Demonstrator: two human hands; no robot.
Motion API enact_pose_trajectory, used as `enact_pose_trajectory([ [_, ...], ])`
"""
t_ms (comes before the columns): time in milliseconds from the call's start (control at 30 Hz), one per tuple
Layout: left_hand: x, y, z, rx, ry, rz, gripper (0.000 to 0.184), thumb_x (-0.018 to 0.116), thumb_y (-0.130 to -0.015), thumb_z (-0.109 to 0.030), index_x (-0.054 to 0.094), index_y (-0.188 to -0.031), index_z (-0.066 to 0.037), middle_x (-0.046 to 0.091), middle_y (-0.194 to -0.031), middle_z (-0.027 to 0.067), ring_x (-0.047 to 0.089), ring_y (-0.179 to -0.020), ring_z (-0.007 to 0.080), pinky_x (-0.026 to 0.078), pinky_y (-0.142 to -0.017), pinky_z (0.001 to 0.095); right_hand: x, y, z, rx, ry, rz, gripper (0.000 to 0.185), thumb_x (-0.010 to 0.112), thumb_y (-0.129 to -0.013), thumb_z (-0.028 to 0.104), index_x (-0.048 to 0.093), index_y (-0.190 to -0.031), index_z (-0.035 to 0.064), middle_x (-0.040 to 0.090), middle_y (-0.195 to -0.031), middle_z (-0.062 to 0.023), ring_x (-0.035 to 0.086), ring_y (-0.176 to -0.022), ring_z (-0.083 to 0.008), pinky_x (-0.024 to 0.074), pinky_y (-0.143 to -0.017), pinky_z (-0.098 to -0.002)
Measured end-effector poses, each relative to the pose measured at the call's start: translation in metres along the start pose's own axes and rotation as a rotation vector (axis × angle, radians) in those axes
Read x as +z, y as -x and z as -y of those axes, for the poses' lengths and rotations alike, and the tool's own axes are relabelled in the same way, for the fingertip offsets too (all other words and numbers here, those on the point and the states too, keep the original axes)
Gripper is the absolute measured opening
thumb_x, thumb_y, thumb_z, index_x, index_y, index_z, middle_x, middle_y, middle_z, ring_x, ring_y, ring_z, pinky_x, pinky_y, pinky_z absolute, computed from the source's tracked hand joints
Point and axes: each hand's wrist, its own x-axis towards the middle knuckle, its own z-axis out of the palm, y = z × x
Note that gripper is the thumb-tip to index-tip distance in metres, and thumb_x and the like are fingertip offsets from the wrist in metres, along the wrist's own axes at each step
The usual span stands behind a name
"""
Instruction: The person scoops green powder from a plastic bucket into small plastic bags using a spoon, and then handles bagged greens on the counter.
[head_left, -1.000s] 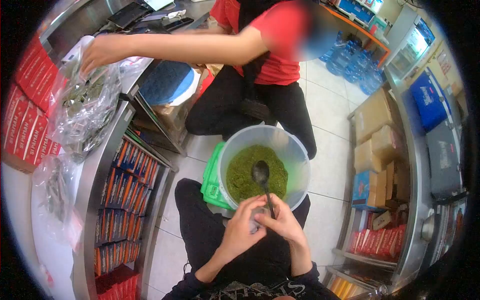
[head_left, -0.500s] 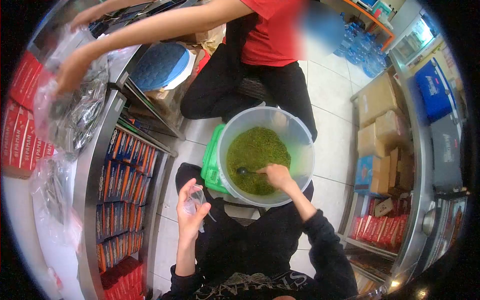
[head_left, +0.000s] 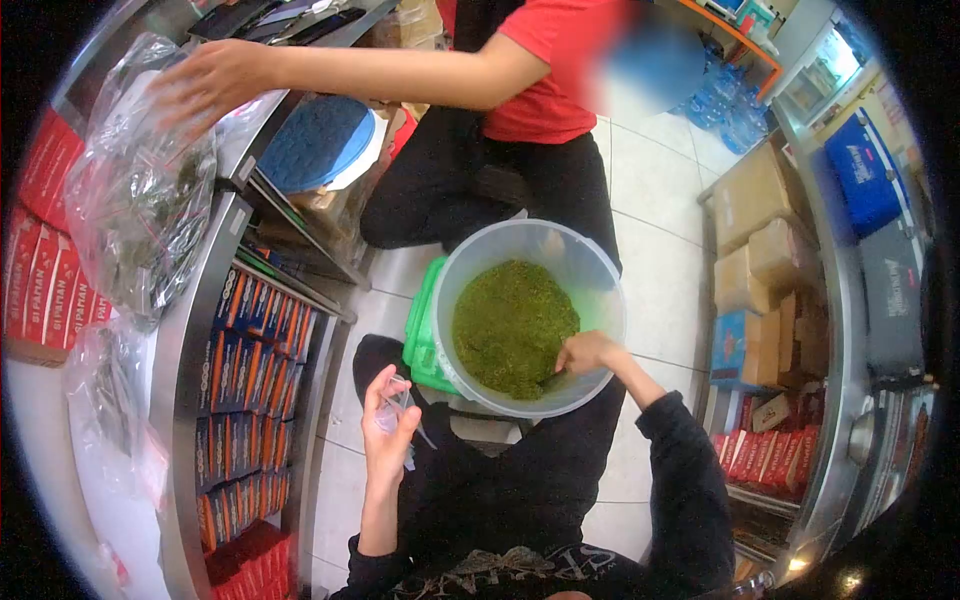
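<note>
In front of me stands a large translucent plastic tub (head_left: 596,262), partly filled with a loose, chopped-looking green food (head_left: 510,320). My right hand (head_left: 588,352) reaches over its near right side, closed on the handle of a spoon (head_left: 549,379); the spoon's bowl is down in the green food and hidden. To the left, above my lap, my left hand (head_left: 384,445) grips a small clear plastic bag (head_left: 393,400) between thumb and fingers. The bag's mouth faces upward, and I cannot make out anything in it.
A green lid (head_left: 424,330) lies beside the tub. Opposite me sits a person in red, one hand (head_left: 215,85) over clear plastic bags (head_left: 140,215) on the left counter. Shelves of small boxes (head_left: 250,380) flank me on the left, cartons (head_left: 760,210) on the right.
My right hand has moved right with the spoon, toward the tub's near right wall, and the spoon's bowl has sunk into the green food. The other person's arm has shifted over the bags.
</note>
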Motion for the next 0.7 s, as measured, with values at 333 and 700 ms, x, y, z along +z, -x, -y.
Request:
enact_pose_trajectory([
  [333,0.072,-0.038,0.009,0.346,-0.577,0.230,0.063,0.075,-0.060,-0.005,0.050,-0.118,-0.008,0.048,-0.122,0.0087,0.052,-0.105,0.0206,0.050,-0.068,0.0270,-0.116,0.141,0.049,-0.127,-0.237,-0.445,0.032,0.054,-0.061,0.013,0.071,-0.088,0.0185,0.064,-0.066,-0.0068,0.060,-0.058,-0.0186,0.0456,-0.055,-0.0306],
  [700,0.114,-0.067,0.044,0.251,-0.315,0.216,0.058,0.076,-0.061,-0.008,0.053,-0.114,-0.002,0.057,-0.111,0.0128,0.054,-0.105,0.0239,0.046,-0.084,0.0326,-0.101,0.152,0.118,-0.035,0.287,-0.900,0.032,0.056,-0.068,0.006,0.066,-0.097,0.0154,0.054,-0.072,-0.0086,0.058,-0.066,-0.0249,0.0475,-0.058,-0.0342],
])
